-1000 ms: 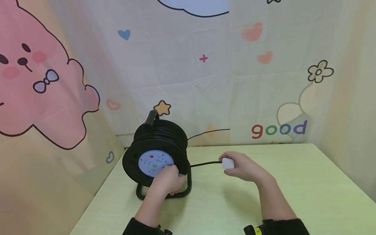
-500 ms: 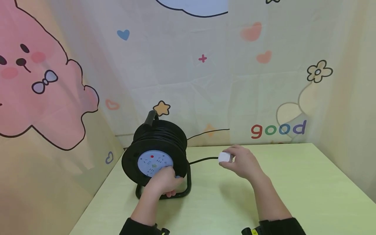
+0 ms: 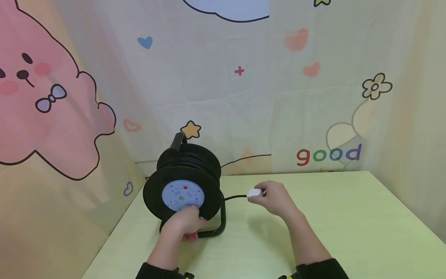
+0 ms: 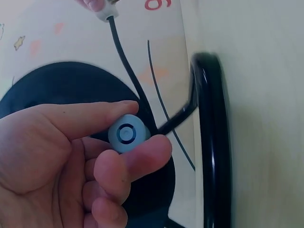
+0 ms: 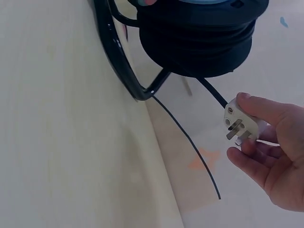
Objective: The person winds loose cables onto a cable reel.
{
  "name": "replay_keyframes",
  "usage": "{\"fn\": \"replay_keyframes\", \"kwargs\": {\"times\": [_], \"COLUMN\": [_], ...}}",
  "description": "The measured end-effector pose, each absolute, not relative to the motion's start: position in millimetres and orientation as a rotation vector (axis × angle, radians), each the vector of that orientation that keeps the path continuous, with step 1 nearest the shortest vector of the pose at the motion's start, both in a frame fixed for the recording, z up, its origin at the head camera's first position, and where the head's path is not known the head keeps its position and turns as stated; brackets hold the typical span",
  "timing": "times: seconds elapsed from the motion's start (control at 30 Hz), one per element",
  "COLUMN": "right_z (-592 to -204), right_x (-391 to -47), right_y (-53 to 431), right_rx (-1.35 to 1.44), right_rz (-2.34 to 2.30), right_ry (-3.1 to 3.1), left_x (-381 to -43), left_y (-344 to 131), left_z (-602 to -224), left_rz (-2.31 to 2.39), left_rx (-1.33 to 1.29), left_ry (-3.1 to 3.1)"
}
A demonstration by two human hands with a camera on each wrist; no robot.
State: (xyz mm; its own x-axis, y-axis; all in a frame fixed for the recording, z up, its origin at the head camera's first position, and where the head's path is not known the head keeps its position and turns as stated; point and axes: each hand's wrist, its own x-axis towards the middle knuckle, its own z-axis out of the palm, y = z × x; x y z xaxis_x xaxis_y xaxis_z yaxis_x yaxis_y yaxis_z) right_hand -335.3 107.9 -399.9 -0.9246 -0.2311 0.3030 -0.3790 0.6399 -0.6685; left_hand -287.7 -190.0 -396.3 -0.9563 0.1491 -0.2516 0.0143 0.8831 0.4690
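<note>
A black cable reel [image 3: 151, 201] stands on the table, wound with black cable [image 3: 195, 159]. Its front carries a pale blue socket disc [image 3: 179, 193] with a red dot near the top. Low on that front, my left hand [image 3: 184, 223] pinches a small round light-blue knob [image 4: 127, 133] between thumb and fingers, the other fingers curled below. To the right of the reel, my right hand [image 3: 277, 199] pinches a white plug [image 5: 243, 122] by its sides, metal pins showing in the right wrist view. A short length of cable [image 3: 236, 197] runs from the plug to the reel.
The reel's black tube frame [image 3: 223, 221] rests on the pale green-yellow table [image 3: 331, 217], with a carrying handle [image 3: 177, 141] on top. Behind hangs a printed cloth [image 3: 209, 69] with hearts and the word "good". A pink cartoon wall print [image 3: 59, 128] is at left.
The reel's disc has turned clockwise, its red dot moving right. My left hand has moved down and left with the knob. My right hand and plug have come left, nearer the reel.
</note>
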Motion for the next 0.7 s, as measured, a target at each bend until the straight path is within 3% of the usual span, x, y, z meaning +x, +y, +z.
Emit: {"fn": "replay_keyframes", "kwargs": {"times": [0.7], "right_z": [-425.5], "right_x": [-333.8], "right_y": [34.9], "right_rx": [0.718], "right_rz": [1.430], "right_ry": [-2.805], "left_x": [-274.3], "left_y": [-265.2], "left_z": [-386.9], "left_rz": [0.761], "left_rx": [-0.086], "left_ry": [2.823]}}
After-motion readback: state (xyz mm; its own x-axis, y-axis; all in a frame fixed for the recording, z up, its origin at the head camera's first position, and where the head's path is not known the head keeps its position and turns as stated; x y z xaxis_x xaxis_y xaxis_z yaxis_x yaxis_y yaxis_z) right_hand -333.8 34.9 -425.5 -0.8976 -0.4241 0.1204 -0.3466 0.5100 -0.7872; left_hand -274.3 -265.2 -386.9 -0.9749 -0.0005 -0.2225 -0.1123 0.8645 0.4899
